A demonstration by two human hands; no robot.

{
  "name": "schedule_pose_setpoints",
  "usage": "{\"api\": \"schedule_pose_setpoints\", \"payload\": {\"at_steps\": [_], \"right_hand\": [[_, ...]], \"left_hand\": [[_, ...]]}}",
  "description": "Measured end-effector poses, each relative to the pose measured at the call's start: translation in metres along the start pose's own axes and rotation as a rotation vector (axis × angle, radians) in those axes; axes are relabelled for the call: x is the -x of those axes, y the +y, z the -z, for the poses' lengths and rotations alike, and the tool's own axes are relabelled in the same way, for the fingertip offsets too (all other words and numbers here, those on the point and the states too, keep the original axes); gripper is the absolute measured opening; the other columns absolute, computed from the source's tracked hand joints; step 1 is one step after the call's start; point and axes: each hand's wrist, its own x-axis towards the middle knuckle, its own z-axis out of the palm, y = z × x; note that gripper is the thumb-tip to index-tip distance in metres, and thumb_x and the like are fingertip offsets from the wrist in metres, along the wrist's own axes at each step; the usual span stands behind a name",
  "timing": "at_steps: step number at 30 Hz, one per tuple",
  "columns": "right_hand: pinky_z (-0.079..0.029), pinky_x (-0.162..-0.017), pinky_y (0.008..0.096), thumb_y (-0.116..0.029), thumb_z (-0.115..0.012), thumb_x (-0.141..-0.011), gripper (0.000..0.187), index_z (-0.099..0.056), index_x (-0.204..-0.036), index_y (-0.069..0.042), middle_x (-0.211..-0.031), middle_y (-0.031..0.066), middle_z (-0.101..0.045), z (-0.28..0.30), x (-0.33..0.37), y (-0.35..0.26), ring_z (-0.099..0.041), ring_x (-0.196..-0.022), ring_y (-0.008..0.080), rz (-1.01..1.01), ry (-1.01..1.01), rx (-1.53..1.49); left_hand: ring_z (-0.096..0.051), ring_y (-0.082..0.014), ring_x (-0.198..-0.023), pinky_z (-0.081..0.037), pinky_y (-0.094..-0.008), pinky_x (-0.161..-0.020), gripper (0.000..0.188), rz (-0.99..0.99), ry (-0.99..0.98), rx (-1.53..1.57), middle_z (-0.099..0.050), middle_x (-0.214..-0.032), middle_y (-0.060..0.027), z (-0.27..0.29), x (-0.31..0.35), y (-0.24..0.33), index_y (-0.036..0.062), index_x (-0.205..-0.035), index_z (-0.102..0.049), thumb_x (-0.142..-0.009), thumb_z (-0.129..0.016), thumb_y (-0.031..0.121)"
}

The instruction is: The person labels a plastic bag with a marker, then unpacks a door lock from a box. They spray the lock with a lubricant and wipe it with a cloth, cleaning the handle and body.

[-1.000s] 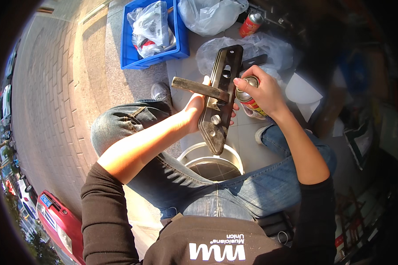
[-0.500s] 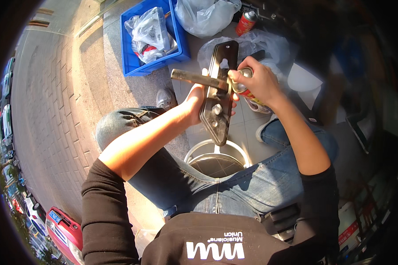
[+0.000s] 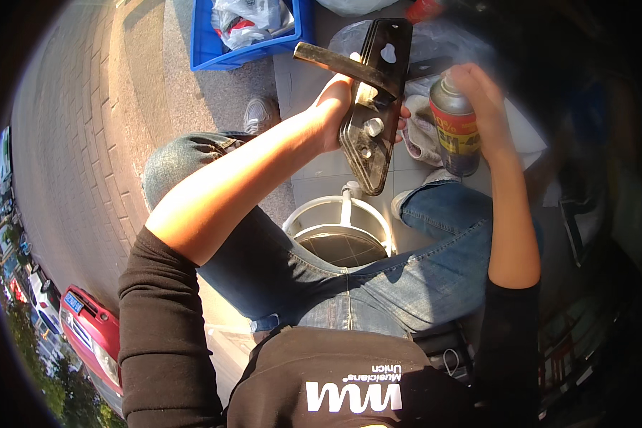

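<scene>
My left hand [image 3: 333,107] grips a dark door handle [image 3: 367,146] from its left side, with fingertips showing past the right edge. It has a long stepped backplate, a lever sticking out toward the left, a keyhole-shaped cutout near the top and a shiny round knob lower down. My right hand [image 3: 486,96] is wrapped around the upper part of a red, yellow and dark spray can [image 3: 455,135]. The can stands nearly upright, right of the plate and apart from it. Its nozzle is hidden by my fingers.
A blue crate [image 3: 198,43] with bagged items stands at the upper left. Clear plastic bags [image 3: 442,46] and a red can [image 3: 422,10] lie beyond the handle. Behind the spray can is a greyish cloth item [image 3: 422,128]. A round stool [image 3: 346,246] sits between my legs.
The spray can has moved away from the plate to the right and now shows its full side. My left hand still holds the door handle; the view has shifted.
</scene>
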Motion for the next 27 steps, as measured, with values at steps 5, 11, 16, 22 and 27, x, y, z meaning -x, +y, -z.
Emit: {"api": "schedule_pose_setpoints", "payload": {"at_steps": [5, 11, 16, 22, 27], "right_hand": [[-0.043, -0.069, 0.0182, -0.037, -0.056, -0.086, 0.029, -0.058, -0.086, -0.008, -0.079, -0.0019, -0.058, -0.001, -0.02, 0.011, -0.054, -0.074, 0.0042, -0.031, -0.176, -0.032], [-0.044, -0.067, 0.0196, -0.038, -0.06, -0.083, 0.034, -0.058, -0.087, -0.005, -0.079, 0.0005, -0.059, -0.033, -0.05, 0.001, -0.055, -0.072, 0.0061, 0.09, -0.294, 0.02], [-0.044, -0.067, 0.0219, -0.043, -0.065, -0.078, 0.043, -0.059, -0.084, -0.001, -0.075, 0.0057, -0.061, -0.067, -0.074, 0.004, -0.056, -0.072, 0.0097, 0.186, -0.32, 0.201], [-0.045, -0.069, 0.0273, -0.052, -0.064, -0.073, 0.051, -0.061, -0.081, -0.002, -0.076, 0.009, -0.063, -0.107, -0.052, 0.025, -0.059, -0.073, 0.0166, 0.282, -0.396, 0.368], [-0.046, -0.067, 0.0295, -0.055, -0.064, -0.071, 0.053, -0.061, -0.079, -0.003, -0.074, 0.0121, -0.063, -0.127, -0.025, 0.017, -0.062, -0.073, 0.0208, 0.369, -0.522, 0.422]], "left_hand": [[-0.064, -0.0311, -0.086, -0.054, -0.0467, -0.076, 0.062, -0.133, 0.079, 0.019, -0.061, -0.098, -0.0238, 0.001, 0.002, 0.008, -0.0004, -0.118, -0.046, -0.094, -0.017, 0.049], [-0.065, -0.0298, -0.084, -0.055, -0.0457, -0.074, 0.062, -0.23, 0.149, 0.173, -0.061, -0.097, -0.0243, 0.015, 0.02, 0.005, -0.0043, -0.119, -0.047, -0.095, -0.015, 0.043], [-0.063, -0.0316, -0.085, -0.052, -0.0483, -0.076, 0.074, -0.298, 0.083, 0.333, -0.06, -0.101, -0.0247, 0.045, 0.026, -0.019, -0.0033, -0.121, -0.047, -0.091, -0.017, 0.058], [-0.061, -0.0268, -0.084, -0.053, -0.0434, -0.073, 0.085, -0.539, 0.142, 0.362, -0.059, -0.093, -0.0168, 0.075, 0.041, -0.095, 0.0026, -0.113, -0.05, -0.083, -0.009, 0.071], [-0.062, -0.0271, -0.079, -0.054, -0.0424, -0.071, 0.085, -0.642, 0.249, 0.356, -0.06, -0.092, -0.017, 0.047, 0.079, -0.125, 0.0036, -0.115, -0.049, -0.083, -0.009, 0.071]]}}
